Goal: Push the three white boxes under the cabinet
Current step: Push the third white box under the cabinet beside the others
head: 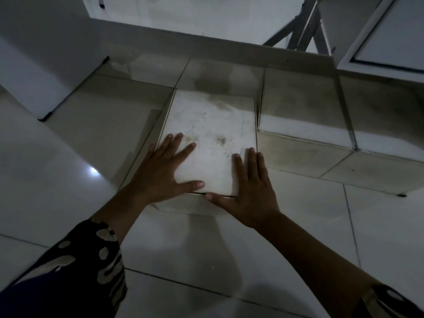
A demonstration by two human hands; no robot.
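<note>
A dusty white box (213, 125) stands on the tiled floor in the middle of the view. My left hand (165, 171) lies flat on its near left corner, fingers spread. My right hand (250, 189) lies flat on its near right corner, thumb along the front edge. Neither hand grips anything. Two more white boxes (298, 106) (385, 120) stand side by side to the right, set farther back than the middle one. The white cabinet (390, 35) hangs over them at the upper right, and its lower edge hides their far ends.
A white cabinet side (34, 72) with a dark bottom edge stands at the left. A grey metal frame (305, 26) crosses at the top, in front of the back wall. Glossy floor tiles (206, 260) spread toward me. The light is dim.
</note>
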